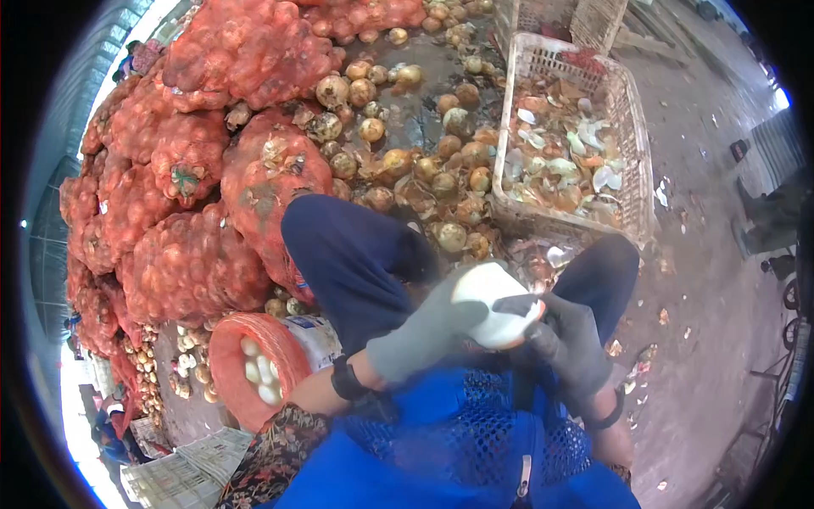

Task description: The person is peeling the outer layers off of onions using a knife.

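A large white onion, mostly bare of its skin, is held over my lap. My left hand, in a grey glove, wraps around its left side. My right hand, gloved in darker grey and slightly blurred, closes on the onion's right end with its fingertips on the white surface. A thin reddish-brown edge shows there beside the fingers; whether it is skin or something else I cannot tell. Peeled onions lie inside a red-mesh-lined bucket at my left.
A plastic crate of onion skins stands ahead to the right, beyond my right knee. Loose unpeeled onions cover the ground in front. Full red mesh sacks are piled at the left. Skin scraps litter the floor at right.
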Available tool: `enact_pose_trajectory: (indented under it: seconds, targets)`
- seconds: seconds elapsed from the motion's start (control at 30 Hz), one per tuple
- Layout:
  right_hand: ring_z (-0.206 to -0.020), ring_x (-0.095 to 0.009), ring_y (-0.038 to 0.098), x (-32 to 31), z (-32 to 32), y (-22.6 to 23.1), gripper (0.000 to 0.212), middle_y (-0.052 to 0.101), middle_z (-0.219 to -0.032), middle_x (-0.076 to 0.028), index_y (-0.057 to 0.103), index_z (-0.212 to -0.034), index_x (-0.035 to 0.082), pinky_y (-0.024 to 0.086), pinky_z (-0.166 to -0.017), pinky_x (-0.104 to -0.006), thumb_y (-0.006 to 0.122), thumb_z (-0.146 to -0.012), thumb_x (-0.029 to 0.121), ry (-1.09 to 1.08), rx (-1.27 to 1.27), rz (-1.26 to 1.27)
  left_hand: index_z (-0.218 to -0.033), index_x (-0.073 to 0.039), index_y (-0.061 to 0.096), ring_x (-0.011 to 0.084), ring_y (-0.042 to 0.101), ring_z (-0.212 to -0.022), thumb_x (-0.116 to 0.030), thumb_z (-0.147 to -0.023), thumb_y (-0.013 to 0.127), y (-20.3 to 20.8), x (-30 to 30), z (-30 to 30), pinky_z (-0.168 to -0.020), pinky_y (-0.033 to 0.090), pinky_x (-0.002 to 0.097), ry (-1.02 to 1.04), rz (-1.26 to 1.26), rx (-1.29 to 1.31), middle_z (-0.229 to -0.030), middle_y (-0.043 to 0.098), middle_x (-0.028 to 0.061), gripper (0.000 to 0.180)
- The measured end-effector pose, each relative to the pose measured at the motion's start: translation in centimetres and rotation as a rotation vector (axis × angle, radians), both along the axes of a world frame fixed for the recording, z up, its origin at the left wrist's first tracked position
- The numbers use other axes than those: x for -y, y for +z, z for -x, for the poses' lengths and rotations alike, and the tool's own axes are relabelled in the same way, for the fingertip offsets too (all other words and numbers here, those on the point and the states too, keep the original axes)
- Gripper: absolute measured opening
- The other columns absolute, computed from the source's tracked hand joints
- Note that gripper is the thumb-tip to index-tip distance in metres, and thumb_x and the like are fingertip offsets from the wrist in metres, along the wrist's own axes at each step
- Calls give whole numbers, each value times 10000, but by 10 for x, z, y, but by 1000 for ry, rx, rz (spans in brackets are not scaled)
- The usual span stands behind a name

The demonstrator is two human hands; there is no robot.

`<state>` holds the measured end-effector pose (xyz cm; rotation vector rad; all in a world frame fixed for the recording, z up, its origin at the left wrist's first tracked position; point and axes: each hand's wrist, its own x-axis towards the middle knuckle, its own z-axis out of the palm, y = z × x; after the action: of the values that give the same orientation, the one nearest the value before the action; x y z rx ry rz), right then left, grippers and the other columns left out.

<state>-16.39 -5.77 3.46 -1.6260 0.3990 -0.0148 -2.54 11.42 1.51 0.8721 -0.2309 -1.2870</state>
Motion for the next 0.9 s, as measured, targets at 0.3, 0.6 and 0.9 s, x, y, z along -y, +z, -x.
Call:
enact_pose_trajectory:
  seconds: [0.3,0.6,0.9]
  targets:
    - [-557,-302,566,-13,-14,35,442,556,-671,-83,631,-902,89,436,-524,-369,704,-743,495,284,332,775,-1385,-114,383,269,464,-1267,-469,-880,604,-10,-2,-8,-1048,386,473,156,144,-358,-1372,478,99,656]
    - [-679,-293,630,109,-39,3,485,597,-718,-135,529,-912,40,478,-601,-404,761,-703,411,-339,-229,1333,-1418,-75,323,294,437,-1291,-522,-870,585,17,2,-19,-1079,354,480,162,147,-24,-1411,429,118,754]
    - [-670,-258,636,16,-36,33,695,586,-734,-104,538,-910,26,489,-589,-330,781,-585,589,-128,260,702,-1381,-18,363,266,505,-1221,-437,-934,516,24,21,-18,-1004,428,409,111,236,59,-1346,488,152,631]
